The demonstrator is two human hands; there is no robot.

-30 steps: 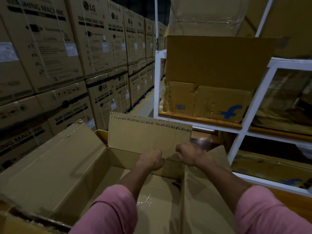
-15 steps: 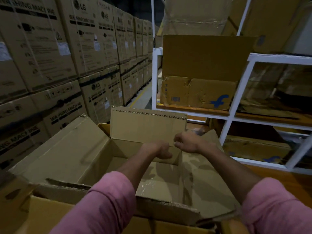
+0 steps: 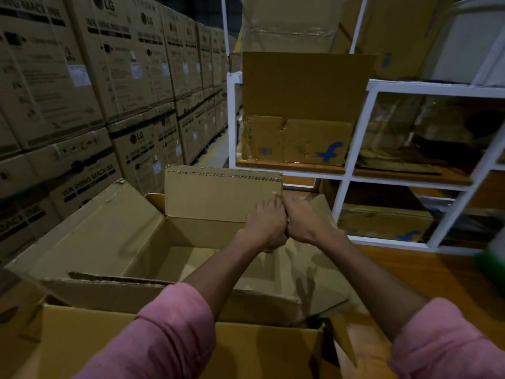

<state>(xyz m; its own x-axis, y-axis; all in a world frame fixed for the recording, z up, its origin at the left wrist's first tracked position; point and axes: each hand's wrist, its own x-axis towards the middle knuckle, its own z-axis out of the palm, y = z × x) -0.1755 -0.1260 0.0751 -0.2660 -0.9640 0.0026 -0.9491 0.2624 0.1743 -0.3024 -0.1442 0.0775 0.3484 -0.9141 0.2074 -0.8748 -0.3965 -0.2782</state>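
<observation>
Upright flap, right end seemingly between left hand and right hand

The one view comes from a wide-angle camera worn on the person's head, looking forward and down over the sleeves into the box, which fills the lower half of the frame at arm's reach. The left hand and right hand meet at the far flap just right of centre. The cartons at upper left and the rack at upper right stand farther off.
</observation>
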